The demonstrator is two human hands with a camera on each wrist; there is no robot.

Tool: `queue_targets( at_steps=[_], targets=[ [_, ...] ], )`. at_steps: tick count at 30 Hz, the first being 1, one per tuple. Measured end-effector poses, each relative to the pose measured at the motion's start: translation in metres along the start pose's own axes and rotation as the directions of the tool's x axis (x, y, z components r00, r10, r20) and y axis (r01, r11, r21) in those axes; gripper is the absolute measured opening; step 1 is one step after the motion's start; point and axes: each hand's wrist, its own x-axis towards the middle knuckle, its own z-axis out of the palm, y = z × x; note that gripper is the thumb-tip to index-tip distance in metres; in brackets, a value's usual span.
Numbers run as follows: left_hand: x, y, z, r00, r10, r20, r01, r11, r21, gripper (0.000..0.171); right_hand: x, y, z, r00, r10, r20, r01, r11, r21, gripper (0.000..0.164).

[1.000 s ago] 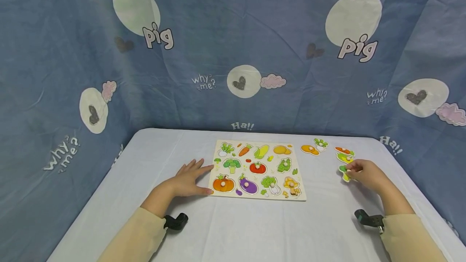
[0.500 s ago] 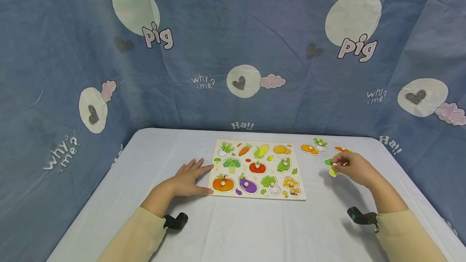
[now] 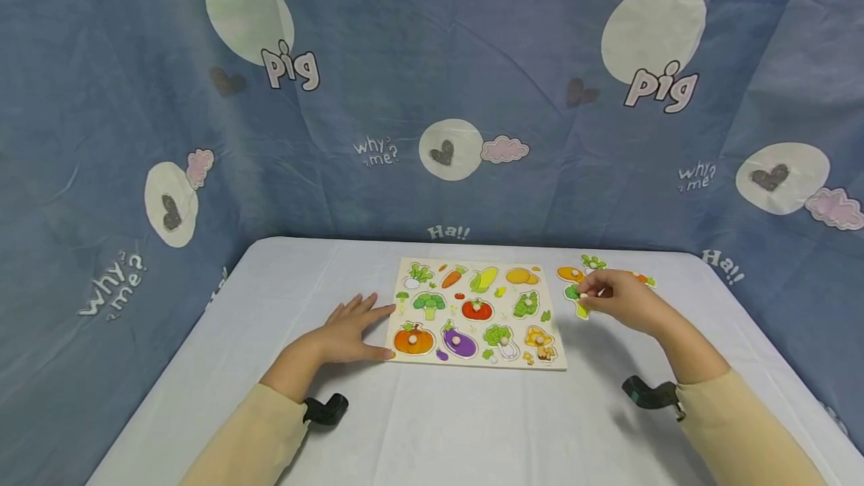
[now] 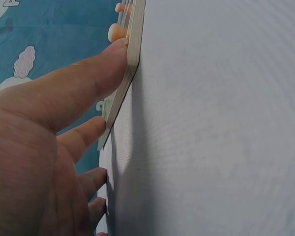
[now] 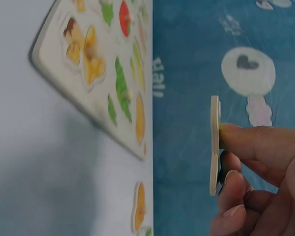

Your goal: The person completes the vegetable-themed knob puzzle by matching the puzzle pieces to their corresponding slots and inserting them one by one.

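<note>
My right hand (image 3: 634, 304) pinches a wooden broccoli puzzle piece (image 3: 571, 292) by its knob, above the cloth just right of the vegetable puzzle board (image 3: 486, 367). In the right wrist view the broccoli piece (image 5: 214, 145) shows edge-on between thumb and curled fingers. My left hand (image 3: 346, 334) lies at the board's left side with fingers spread, its thumb and index fingertip at the edge. In the left wrist view the thumb (image 4: 88, 78) touches the corner of the board. Knobbed pieces such as the pumpkin (image 3: 405, 340) and eggplant (image 3: 466, 347) sit in the board; the broccoli picture (image 3: 429, 304) has no knob.
Right of the board lie a potato piece (image 3: 568, 274), a white radish piece (image 3: 594, 262) and a carrot piece (image 3: 649, 280), partly behind the right hand. A white cloth (image 3: 466, 426) covers the table. A blue patterned curtain (image 3: 378, 201) hangs behind it.
The right hand has lifted the broccoli piece from the right-hand group and carried it left toward the board. My left hand stays where it was.
</note>
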Motion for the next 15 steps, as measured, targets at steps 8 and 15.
queue_targets(
  at_steps=[8,15],
  targets=[
    [-0.001,0.002,-0.001,1.0,0.018,-0.012,-0.018,1.0,0.009,0.091,0.017,-0.026,0.013,0.996,-0.05,0.068,0.047,0.998,0.048,0.012],
    [-0.002,0.002,-0.002,1.0,0.021,-0.011,-0.021,1.0,0.015,0.091,0.034,-0.051,0.032,0.987,-0.1,0.124,0.093,0.994,0.059,0.01]
  ],
)
